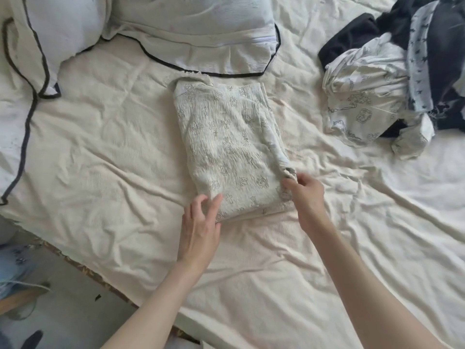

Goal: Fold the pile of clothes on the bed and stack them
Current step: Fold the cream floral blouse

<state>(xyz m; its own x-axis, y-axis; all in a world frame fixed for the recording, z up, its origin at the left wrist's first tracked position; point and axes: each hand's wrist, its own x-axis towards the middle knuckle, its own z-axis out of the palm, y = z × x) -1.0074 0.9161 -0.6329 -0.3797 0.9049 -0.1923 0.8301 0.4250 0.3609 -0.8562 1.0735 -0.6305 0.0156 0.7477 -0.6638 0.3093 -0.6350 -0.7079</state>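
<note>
Both hands framed the folded garment (pixel 226 147) at its near edge: left hand (pixel 201 222) relaxed against one corner, right hand (pixel 305 195) pinching the other, evidently squaring it, well apart from the unfolded pile (pixel 392 79).

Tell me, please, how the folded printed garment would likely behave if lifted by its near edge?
The folded garment looks like thin, crinkled cloth, so it would probably sag and start unfolding. It seems light. The right hand pinches a loose corner there, which could slip out.
</note>
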